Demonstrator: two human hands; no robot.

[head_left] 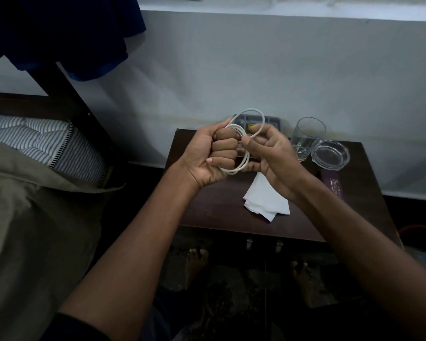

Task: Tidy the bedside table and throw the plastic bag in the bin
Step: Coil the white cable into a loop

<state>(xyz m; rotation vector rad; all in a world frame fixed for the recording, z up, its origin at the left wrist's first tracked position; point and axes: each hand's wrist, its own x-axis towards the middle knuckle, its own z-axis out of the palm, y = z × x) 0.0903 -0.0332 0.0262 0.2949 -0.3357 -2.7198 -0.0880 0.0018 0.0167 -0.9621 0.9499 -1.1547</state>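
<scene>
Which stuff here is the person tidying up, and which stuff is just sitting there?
Part of the job:
white cable, coiled in the left hand, guided by the right hand
bedside table
white tissue
drinking glass
glass ashtray
purple box

Just lying about:
bed
blue cloth

Left of the hands lies a bed [35,205] with a striped mattress [47,141] under an olive sheet [22,217], dark blue cloth [59,33] hangs above it, and bare feet [197,264] stand below on the floor.
</scene>
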